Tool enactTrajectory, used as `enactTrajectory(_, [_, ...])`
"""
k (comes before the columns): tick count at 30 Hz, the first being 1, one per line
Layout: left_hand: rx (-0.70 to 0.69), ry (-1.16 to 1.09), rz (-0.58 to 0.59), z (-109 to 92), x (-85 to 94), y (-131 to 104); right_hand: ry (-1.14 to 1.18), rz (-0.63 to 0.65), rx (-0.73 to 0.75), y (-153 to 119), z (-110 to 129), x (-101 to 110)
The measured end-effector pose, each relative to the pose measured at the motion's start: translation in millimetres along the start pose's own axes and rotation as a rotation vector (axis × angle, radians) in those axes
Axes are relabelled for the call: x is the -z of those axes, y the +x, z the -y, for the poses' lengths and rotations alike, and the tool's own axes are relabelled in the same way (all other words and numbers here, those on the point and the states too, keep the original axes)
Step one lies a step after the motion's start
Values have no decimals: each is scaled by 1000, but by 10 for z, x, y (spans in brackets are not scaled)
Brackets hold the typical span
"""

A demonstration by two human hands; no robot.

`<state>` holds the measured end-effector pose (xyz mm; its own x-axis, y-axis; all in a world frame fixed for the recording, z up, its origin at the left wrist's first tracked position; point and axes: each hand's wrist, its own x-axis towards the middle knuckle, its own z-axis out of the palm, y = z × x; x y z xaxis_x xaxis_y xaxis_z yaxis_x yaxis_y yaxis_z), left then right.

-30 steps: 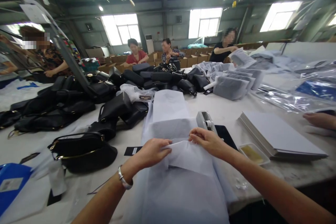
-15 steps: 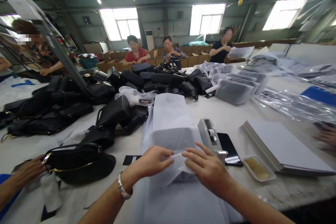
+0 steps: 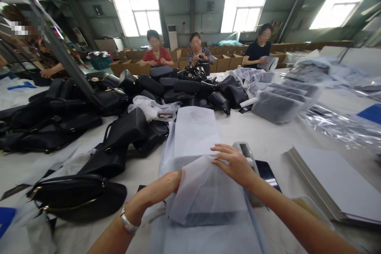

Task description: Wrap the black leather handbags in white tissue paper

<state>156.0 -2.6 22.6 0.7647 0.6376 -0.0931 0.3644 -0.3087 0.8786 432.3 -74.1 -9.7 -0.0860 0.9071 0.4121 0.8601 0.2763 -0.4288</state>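
A thin translucent white sheet [image 3: 205,194], tissue-like, is drawn up over the near side of a boxy greyish bundle in front of me. My left hand [image 3: 166,186] grips its left edge, with the fingertips partly hidden behind it. At the sheet's upper right corner, my right hand [image 3: 233,163] pinches the edge between thumb and fingers. A white panel [image 3: 195,131] covers the far part of the bundle. Flat white sheets [image 3: 208,240] lie underneath. Right behind my right hand stands a grey tape dispenser [image 3: 245,151], partly covered by it.
Black handbags [image 3: 80,196] lie at the left and pile up across the back. On the right are a phone [image 3: 269,172], a plastic tub [image 3: 312,208] and a stack of white boards [image 3: 336,178]. Wrapped bags [image 3: 274,105] stand farther back. Several people work beyond the table.
Both hands have raised the sheet's flap, spreading it wider, and the right hand has moved up and away. The co-worker's hand beside the left black handbag has gone from view.
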Motion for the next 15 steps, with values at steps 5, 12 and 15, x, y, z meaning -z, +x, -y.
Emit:
enactTrajectory(5, [112, -300, 199, 199, 5, -115, 30, 84, -24, 70, -143, -140])
enactTrajectory(12, [142, -99, -41, 213, -244, -194, 64, 172, -137, 124, -189, -177])
enactTrajectory(15, [245, -93, -182, 305, -450, -279, 69, 168, -154, 122, -212, -185])
